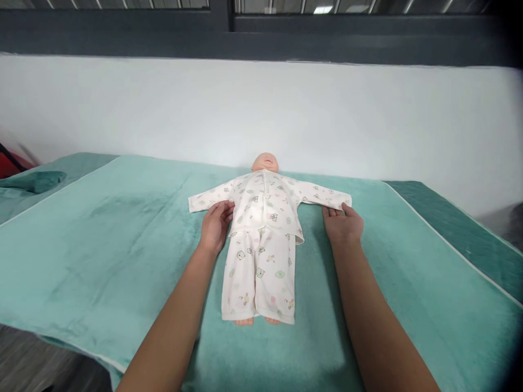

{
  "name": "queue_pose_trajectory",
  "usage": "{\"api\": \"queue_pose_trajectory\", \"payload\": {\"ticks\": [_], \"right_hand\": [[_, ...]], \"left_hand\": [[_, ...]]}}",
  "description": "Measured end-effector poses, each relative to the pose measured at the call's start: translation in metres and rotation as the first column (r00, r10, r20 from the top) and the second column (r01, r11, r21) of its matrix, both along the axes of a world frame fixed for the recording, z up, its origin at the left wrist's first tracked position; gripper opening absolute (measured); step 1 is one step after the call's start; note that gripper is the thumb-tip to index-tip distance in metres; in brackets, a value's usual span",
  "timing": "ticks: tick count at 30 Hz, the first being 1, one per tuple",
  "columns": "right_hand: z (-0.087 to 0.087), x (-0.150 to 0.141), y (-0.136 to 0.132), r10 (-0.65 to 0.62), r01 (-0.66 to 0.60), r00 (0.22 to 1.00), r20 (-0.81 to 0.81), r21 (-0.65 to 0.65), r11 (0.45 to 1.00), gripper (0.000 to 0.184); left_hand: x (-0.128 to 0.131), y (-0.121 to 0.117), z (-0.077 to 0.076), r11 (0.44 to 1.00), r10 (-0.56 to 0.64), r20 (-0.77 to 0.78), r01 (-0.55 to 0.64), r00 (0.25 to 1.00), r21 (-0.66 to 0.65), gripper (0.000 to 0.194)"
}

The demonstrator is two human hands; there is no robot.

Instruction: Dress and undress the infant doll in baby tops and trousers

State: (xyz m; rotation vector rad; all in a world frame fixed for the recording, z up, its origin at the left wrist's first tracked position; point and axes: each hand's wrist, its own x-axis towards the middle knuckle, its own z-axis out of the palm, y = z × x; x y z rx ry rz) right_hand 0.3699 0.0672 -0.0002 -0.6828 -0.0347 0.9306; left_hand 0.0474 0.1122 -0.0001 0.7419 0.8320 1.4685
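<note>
The doll (pixel 265 162) has its hands and legs hidden under clothes (pixel 263 209). A red thing (pixel 7 166) on the left and the window (pixel 368 6) are cut off.

Matt cloth pyjamas (pixel 269 253), plush cloth blanket (pixel 122 239)

A soft sea-green cloth cover (pixel 102 245) spreads beneath a plain white wall (pixel 163 109) and a long dark-grey window frame (pixel 122 35); at lower left lies dark-grey flooring (pixel 49 359), blurred but apparently wood-grained.
</note>
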Motion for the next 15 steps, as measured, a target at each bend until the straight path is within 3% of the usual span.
{"api": "queue_pose_trajectory", "payload": {"ticks": [3,7,9,12,14,15], "right_hand": [[-0.004,0.007,-0.003,-0.18,0.185,0.979,0.098,-0.039,0.982,0.032],[-0.005,-0.005,-0.009,-0.323,0.371,0.846,0.424,-0.032,0.928,0.037],[0.006,-0.027,-0.02,-0.334,0.368,0.759,0.559,0.056,0.928,0.036],[0.035,-0.074,-0.056,-0.338,0.254,0.609,0.717,0.228,0.94,0.035],[0.055,-0.099,-0.092,-0.324,0.159,0.56,0.762,0.285,0.945,0.035],[0.061,-0.106,-0.11,-0.266,0.111,0.568,0.778,0.248,0.962,0.041]], "left_hand": [[0.0,-0.001,0.002,1.0,0.0,0.014,0.0,1.0,-0.004,0.018],[0.002,-0.001,0.001,1.0,0.012,0.016,-0.012,1.0,0.013,0.016],[0.002,0.0,0.0,0.999,0.03,0.025,-0.03,0.999,0.031,0.015],[0.001,0.003,-0.002,0.997,0.065,0.052,-0.067,0.997,0.032,0.017],[0.0,0.005,-0.003,0.997,0.074,0.067,-0.076,0.995,0.016,0.018],[-0.001,0.006,-0.003,0.997,0.075,0.072,-0.076,0.995,0.01,0.018]]}}
